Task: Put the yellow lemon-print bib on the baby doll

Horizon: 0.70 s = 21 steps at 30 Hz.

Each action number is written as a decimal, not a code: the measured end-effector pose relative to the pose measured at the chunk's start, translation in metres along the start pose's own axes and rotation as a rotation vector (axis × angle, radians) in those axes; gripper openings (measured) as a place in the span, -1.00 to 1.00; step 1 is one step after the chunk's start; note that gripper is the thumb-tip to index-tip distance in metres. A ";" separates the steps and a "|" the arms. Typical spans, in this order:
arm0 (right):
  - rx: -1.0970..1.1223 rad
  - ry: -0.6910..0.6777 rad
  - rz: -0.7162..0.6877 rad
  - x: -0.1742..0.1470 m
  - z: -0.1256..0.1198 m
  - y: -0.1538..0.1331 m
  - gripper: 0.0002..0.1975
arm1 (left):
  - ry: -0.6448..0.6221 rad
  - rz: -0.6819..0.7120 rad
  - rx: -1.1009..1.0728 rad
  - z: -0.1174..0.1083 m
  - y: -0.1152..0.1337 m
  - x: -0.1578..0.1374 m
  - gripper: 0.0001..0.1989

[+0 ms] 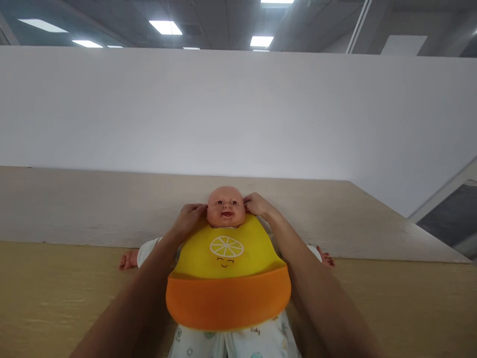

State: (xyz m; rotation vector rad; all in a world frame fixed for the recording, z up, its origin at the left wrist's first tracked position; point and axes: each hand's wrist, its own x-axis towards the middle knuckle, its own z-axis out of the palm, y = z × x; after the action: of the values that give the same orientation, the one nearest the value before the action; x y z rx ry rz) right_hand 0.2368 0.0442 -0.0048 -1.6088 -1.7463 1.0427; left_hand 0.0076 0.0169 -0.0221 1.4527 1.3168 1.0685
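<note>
A baby doll (225,199) lies on its back, face up, its arms stretched out to both sides. Over its chest spreads a yellow silicone bib (201,256) with a white citrus slice and a smiling face, and an orange catch pocket (228,301) along the bottom. My left hand (191,217) is closed at the left side of the doll's neck, on the bib's neck strap. On the other side, my right hand (257,204) pinches the strap's other end beside the doll's head. The fingertips and strap ends are partly hidden behind the head.
The doll wears white printed clothes (257,343). Under it is a wooden table (67,288), with a paler board surface (93,204) beyond. A white partition (238,114) stands behind, and ceiling lights show above it.
</note>
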 end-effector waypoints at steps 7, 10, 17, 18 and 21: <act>0.038 -0.010 0.047 0.003 0.001 0.010 -0.79 | 0.009 -0.009 0.072 0.001 -0.008 0.004 -0.59; 0.074 -0.022 0.069 0.005 0.002 0.015 -0.80 | -0.007 -0.006 0.081 0.001 -0.011 0.007 -0.62; 0.275 -0.036 0.099 0.009 0.008 0.029 -0.85 | -0.028 -0.050 0.158 0.000 -0.020 0.011 -0.66; 0.299 -0.024 0.106 0.009 0.009 0.031 -0.85 | -0.014 -0.066 0.161 0.000 -0.021 0.012 -0.67; 0.330 0.013 0.129 0.005 0.014 0.032 -0.87 | 0.019 -0.108 0.138 0.001 -0.019 0.016 -0.74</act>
State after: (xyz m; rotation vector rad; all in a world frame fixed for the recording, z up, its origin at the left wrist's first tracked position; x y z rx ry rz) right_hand 0.2432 0.0459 -0.0394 -1.5262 -1.3881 1.3017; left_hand 0.0048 0.0339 -0.0400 1.4570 1.4903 0.9393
